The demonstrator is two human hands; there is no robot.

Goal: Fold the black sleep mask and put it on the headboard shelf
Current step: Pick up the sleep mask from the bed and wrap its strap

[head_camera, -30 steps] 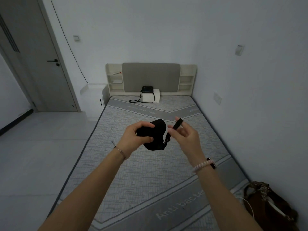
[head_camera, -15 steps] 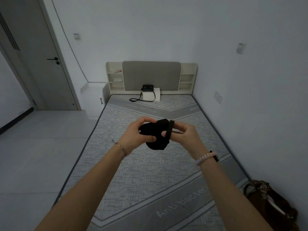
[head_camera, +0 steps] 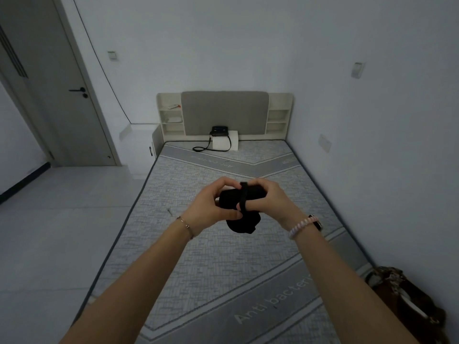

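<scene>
I hold the black sleep mask (head_camera: pixel 242 220) in the air above the middle of the bare grey mattress (head_camera: pixel 223 256). It is folded into a thick wad, and its black strap runs over the front of it. My left hand (head_camera: pixel 213 207) grips the mask's left side. My right hand (head_camera: pixel 269 199) grips the right side, with one finger under the strap. Far off at the head of the bed stand the headboard shelves, the left shelves (head_camera: pixel 171 117) and the right shelves (head_camera: pixel 278 117), on either side of a grey padded panel.
A small black bag (head_camera: pixel 218 131) with a long strap and a white box (head_camera: pixel 229 144) sit on the mattress against the headboard. A brown bag (head_camera: pixel 407 301) lies on the floor at the lower right. A wall runs along the bed's right side; a door (head_camera: pixel 62 95) is at the left.
My right hand has brought the loose strap in and across the folded mask, and both hands have closed together around it. The mask has risen slightly and looks more compact.
</scene>
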